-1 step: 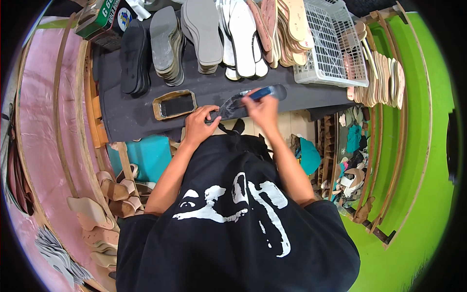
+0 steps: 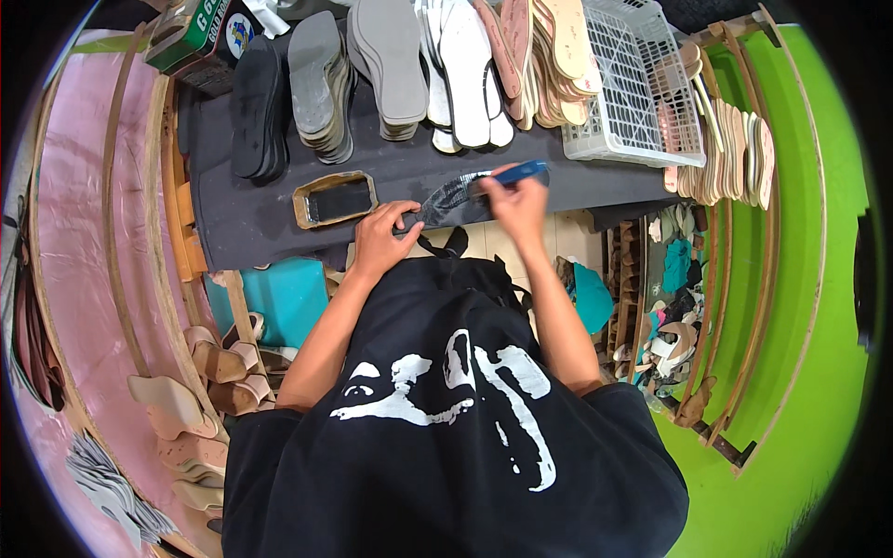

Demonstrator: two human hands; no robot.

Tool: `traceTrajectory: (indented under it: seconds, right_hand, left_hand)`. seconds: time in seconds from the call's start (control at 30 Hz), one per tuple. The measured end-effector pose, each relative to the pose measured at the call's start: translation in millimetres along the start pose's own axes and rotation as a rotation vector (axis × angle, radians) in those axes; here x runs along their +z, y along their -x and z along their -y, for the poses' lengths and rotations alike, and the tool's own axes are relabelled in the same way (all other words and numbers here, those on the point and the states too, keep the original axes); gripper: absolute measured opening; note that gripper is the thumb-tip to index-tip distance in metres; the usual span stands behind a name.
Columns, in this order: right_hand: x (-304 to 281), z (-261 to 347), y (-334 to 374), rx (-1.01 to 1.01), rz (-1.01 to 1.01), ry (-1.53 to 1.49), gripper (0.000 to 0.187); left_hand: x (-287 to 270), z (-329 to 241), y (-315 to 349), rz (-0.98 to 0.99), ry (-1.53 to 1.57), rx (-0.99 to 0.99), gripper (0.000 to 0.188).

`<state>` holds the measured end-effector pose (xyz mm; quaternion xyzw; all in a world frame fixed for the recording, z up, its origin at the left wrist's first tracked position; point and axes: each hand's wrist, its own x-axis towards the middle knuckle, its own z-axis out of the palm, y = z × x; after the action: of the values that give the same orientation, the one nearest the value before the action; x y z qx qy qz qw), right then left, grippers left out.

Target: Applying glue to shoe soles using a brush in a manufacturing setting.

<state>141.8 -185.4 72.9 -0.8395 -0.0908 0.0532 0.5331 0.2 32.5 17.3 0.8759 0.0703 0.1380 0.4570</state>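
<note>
A black shoe sole (image 2: 445, 200) lies flat near the front edge of the dark-covered table, with a wet-looking shine on its surface. My left hand (image 2: 384, 234) presses its left end down, fingers curled round the edge. My right hand (image 2: 518, 200), slightly blurred, grips a blue-handled brush (image 2: 528, 171) over the sole's right part; the hand covers its working end. Left of the sole, just beyond my left hand, sits a small open rectangular tub (image 2: 299, 206) with a tan rim and something dark inside.
Along the table's far side stand stacks of black soles (image 2: 259, 116), grey soles (image 2: 388, 70), white soles (image 2: 465, 74) and beige insoles (image 2: 563, 51). A white plastic basket (image 2: 637, 149) stands at the right; a green tin (image 2: 200, 46) is at the far left. Wooden racks flank me.
My right hand has shifted a little to the right along the sole, and the blue handle is now tilted higher. My left hand has stayed in place.
</note>
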Motion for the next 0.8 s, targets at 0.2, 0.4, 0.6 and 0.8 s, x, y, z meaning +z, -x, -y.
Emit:
traceTrajectory:
  seconds: [0.2,0.4,0.6,0.8]
  right_hand:
    - [5,-4,12,-0.557,-0.059,0.390,0.020]
    - [21,10,31,-0.084,0.093,0.137,0.010]
    - [-36,23,8,-0.056,-0.082,0.176,0.014]
    - [-14,33,51,-0.408,0.149,0.449,0.018]
  left_hand:
    - [-2,-3,-5,0.021,-0.003,0.018,0.036]
    - [-3,-2,-6,0.025,0.023,0.032,0.035]
    - [-6,0,-5,0.027,0.031,0.050,0.032]
    - [-5,1,-5,0.033,0.034,0.064,0.032]
